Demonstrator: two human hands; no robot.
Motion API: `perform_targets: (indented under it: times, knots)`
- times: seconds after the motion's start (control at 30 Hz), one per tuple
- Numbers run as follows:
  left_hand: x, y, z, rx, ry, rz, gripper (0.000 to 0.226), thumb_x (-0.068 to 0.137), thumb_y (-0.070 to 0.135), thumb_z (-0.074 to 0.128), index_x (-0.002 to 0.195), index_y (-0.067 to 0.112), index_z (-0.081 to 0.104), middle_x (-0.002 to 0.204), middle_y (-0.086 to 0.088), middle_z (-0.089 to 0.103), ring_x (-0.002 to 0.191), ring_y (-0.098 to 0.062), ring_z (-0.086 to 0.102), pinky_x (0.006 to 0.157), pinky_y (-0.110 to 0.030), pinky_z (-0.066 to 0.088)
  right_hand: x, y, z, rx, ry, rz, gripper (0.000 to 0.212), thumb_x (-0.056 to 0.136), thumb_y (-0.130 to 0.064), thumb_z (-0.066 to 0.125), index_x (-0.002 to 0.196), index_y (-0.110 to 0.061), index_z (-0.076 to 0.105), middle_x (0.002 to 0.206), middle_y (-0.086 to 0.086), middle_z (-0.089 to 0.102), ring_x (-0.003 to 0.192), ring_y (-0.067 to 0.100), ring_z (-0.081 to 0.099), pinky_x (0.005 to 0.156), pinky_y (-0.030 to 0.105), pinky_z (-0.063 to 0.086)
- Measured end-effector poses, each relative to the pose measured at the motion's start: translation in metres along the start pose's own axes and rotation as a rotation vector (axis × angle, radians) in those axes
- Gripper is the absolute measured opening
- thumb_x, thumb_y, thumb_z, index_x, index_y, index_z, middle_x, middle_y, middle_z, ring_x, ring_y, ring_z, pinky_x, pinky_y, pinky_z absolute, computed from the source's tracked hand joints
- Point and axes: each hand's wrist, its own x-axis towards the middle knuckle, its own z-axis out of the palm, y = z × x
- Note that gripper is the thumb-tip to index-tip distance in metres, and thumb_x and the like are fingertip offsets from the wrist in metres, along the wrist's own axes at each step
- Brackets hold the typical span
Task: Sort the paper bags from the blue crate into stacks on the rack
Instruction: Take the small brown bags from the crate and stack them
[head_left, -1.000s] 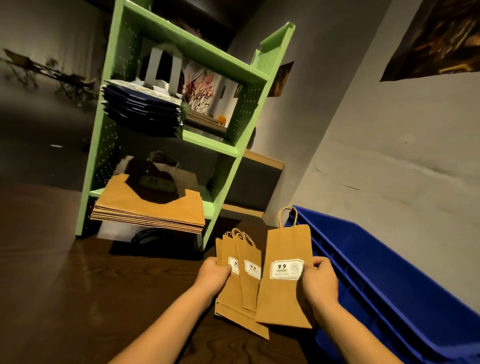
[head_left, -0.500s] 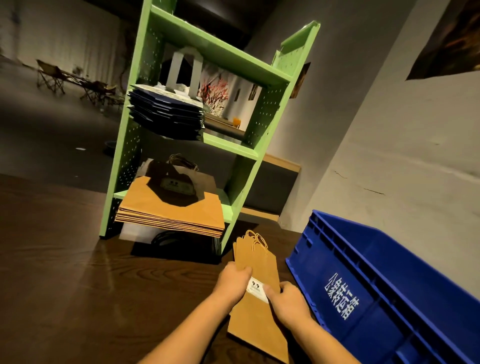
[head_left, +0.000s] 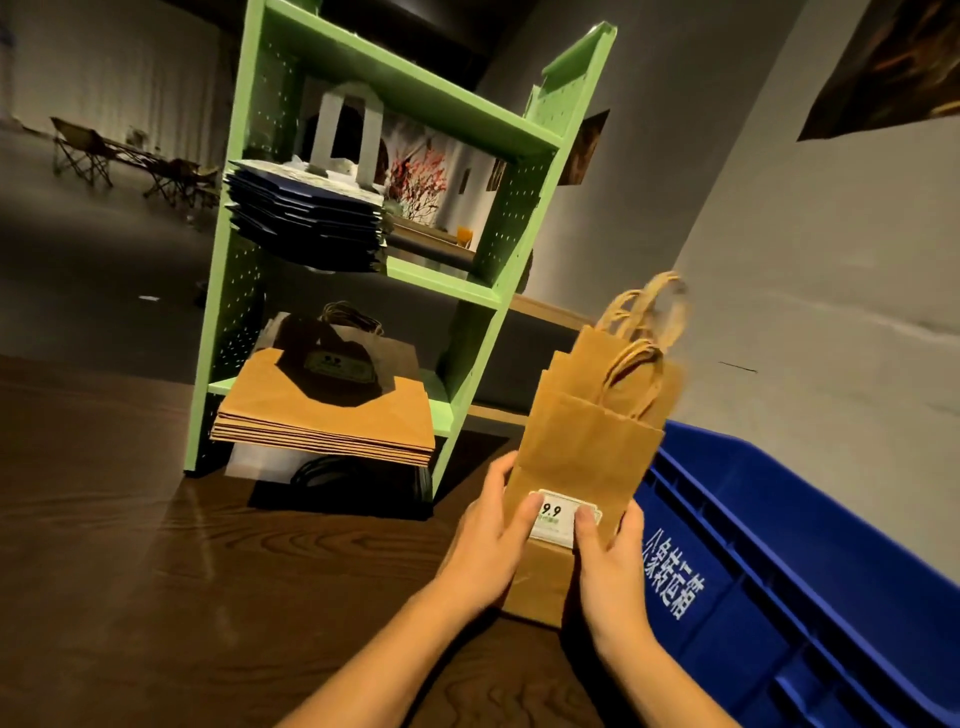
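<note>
Paper bags (head_left: 587, 441) gripped upright between both hands (head_left: 550, 540).

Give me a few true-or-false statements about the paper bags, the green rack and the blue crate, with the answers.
1. Both the left hand and the right hand grip the bundle of small brown paper bags with twisted handles. True.
2. The stack of dark blue flat bags lies below the stack of large brown flat bags on the green perforated rack. False: it lies on the shelf above.
3. The blue plastic crate stands right of the bundle. True.
4. The bundle's handles point downward. False: they point up.
</note>
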Motion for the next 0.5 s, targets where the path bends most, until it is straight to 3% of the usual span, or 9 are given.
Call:
perform_targets:
  times: [0.17, 0.33, 0.5]
  knots:
    - [-0.012, -0.015, -0.002, 0.008, -0.024, -0.081, 0.034, 0.1, 0.039, 0.065, 0.132, 0.044, 0.056, 0.121, 0.026, 0.072, 0.112, 0.007, 0.067, 0.105, -0.035, 0.054, -0.018, 0.025, -0.003, -0.124, -0.098, 0.022, 0.049, 0.101, -0.032, 0.059, 0.142, -0.035, 0.032, 0.136, -0.013, 0.054, 0.121, 0.008, 0.055, 0.106, 0.033, 0.041]
    - [-0.012, -0.019, 0.001, -0.095, -0.023, -0.121, 0.039, 0.094, 0.03, 0.076, 0.13, 0.034, 0.064, 0.124, 0.014, 0.075, 0.117, -0.004, 0.069, 0.103, -0.036, 0.055, -0.016, 0.042, -0.017, -0.126, -0.197, 0.102, 0.048, 0.093, -0.02, 0.073, 0.131, -0.033, 0.045, 0.125, -0.013, 0.064, 0.106, -0.007, 0.062, 0.085, 0.019, 0.051]
    - [-0.007, -0.024, -0.004, -0.214, -0.05, -0.17, 0.052, 0.082, 0.006, 0.086, 0.127, 0.021, 0.065, 0.122, 0.0, 0.077, 0.111, -0.01, 0.073, 0.088, -0.022, 0.058, -0.008, 0.031, -0.019, -0.203, -0.307, 0.139, 0.041, 0.09, -0.022, 0.076, 0.123, -0.026, 0.052, 0.12, -0.008, 0.068, 0.093, -0.014, 0.065, 0.073, 0.007, 0.05]
